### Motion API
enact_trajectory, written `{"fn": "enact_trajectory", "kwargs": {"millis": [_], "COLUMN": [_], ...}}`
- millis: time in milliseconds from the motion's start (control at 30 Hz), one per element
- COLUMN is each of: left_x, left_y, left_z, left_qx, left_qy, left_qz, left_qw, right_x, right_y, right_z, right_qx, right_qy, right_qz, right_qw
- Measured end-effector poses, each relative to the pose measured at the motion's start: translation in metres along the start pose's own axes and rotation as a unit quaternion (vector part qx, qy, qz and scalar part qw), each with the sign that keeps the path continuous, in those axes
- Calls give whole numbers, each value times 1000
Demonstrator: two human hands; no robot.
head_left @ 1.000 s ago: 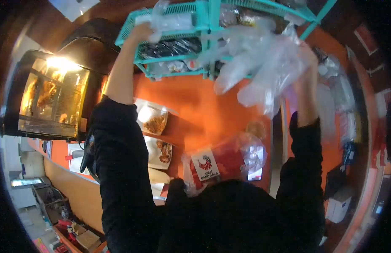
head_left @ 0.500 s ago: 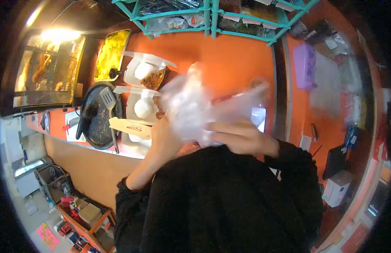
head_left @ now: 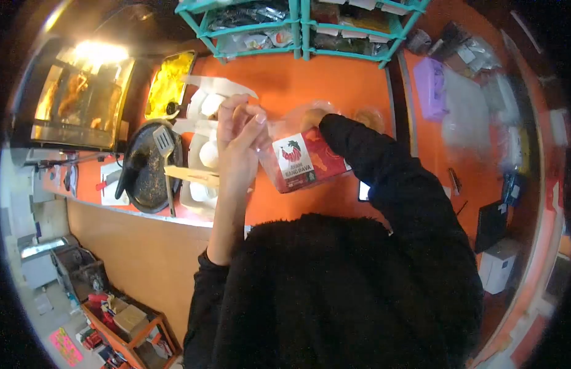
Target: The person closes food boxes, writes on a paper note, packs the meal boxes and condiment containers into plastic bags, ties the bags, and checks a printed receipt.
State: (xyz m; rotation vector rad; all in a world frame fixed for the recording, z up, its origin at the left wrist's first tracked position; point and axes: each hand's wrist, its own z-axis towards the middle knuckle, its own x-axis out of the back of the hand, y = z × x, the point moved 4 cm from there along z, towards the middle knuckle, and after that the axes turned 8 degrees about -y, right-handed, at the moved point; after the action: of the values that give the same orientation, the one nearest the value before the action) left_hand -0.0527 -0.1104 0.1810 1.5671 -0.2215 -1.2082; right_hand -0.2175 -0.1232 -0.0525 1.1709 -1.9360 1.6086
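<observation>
The left hand (head_left: pixel 236 138) is raised over the orange tabletop (head_left: pixel 310 80), its fingers (head_left: pixel 251 117) pressed together and pinching the upper edge of a clear bag (head_left: pixel 307 154). The bag holds a red box with a white label printed with a red figure and dark lettering. It hangs just above the tabletop, between the two arms, tilted so the label faces the camera.

The right hand (head_left: pixel 311 115) is pushed into the mouth of the bag from the far side; only a blurred part of it shows through the plastic, and I cannot tell whether its fingers are spread or closed. The black sleeve (head_left: pixel 384 178) of that arm runs from the bag down toward the body.

Left of the bag, just beyond the left hand, lie white trays (head_left: pixel 202 154) with rice balls and fried food. Beside them sits a dark round pan (head_left: pixel 144 172) with a spatula (head_left: pixel 164 150) resting across it. Further back is a tray of yellow food (head_left: pixel 165 83), and next to it a lit glass warmer (head_left: pixel 79 101) with fried pieces inside.

At the far edge of the tabletop stands a teal rack (head_left: pixel 298 27) filled with packets. To the right, a purple box (head_left: pixel 430 89) lies near loose plastic bags (head_left: pixel 467 114).
</observation>
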Motion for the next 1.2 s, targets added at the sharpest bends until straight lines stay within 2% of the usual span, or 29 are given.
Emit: {"fn": "enact_trajectory", "kwargs": {"millis": [133, 200, 267, 300, 367, 433, 500, 533, 567, 633, 667, 700, 733, 767, 800, 867, 900, 933, 1000, 1033, 1100, 1133, 1200], "left_x": [11, 18, 19, 23, 29, 32, 28, 23, 21, 17, 14, 13, 8, 11, 13, 11, 11, 9, 7, 5, -1, -6, -14], "left_y": [16, 20, 23, 24, 24, 27, 29, 31, 33, 39, 42, 39, 37, 32, 26, 20, 17, 16, 19, 18, 10, 8, 5], "left_z": [-6, -10, -12, -13, -17, -20, -25, -27, -29, -33, -34, -39, -39, -44, -49, -53, -54, -53, -50, -46, -43, -43, -43], "left_qx": [14, 10, 27, 23, 37, 39, 31, 28, 46, 76, 86, 133, 127, 169, 207, 211, 223, 220, 145, 118, 101, 83, 104], "left_qy": [23, 13, 28, 11, 11, 4, -27, -45, -55, -56, -48, -18, -2, 28, 57, 76, 93, 92, 130, 141, 157, 172, 156], "left_qz": [101, 100, 94, 116, 126, 150, 170, 180, 243, 392, 475, 452, 484, 465, 444, 398, 351, 356, 326, 310, 316, 318, 308], "left_qw": [995, 995, 995, 993, 991, 988, 985, 982, 967, 915, 875, 882, 866, 869, 870, 890, 905, 904, 925, 933, 930, 929, 933], "right_x": [61, 76, 90, 93, 112, 115, 146, 178, 202, 264, 291, 309, 319, 327, 332, 341, 342, 346, 355, 355, 354, 351, 350], "right_y": [-67, -88, -95, -91, -91, -132, -143, -151, -151, -73, -22, 43, 90, 125, 150, 190, 199, 219, 249, 258, 265, 259, 224], "right_z": [-53, -75, -118, -138, -177, -192, -216, -234, -253, -289, -308, -333, -354, -369, -375, -390, -384, -384, -379, -379, -391, -394, -398], "right_qx": [-20, -27, -7, -9, 0, -29, -76, 2, 87, -112, -317, -331, -395, -455, -450, -403, -391, -388, -461, -462, -398, -400, -325], "right_qy": [-6, -28, -44, -45, 108, 87, 68, 235, 391, 495, 450, 488, 463, 436, 443, 606, 629, 633, 551, 550, 667, 662, 713], "right_qz": [-71, -116, -361, -358, -220, -255, -295, -284, -268, -226, -213, -215, -271, -325, -329, -147, -104, -100, -183, -178, -180, -177, -181], "right_qw": [997, 993, 932, 933, 970, 963, 950, 930, 876, 831, 808, 779, 746, 706, 703, 669, 664, 662, 671, 672, 603, 608, 595]}}
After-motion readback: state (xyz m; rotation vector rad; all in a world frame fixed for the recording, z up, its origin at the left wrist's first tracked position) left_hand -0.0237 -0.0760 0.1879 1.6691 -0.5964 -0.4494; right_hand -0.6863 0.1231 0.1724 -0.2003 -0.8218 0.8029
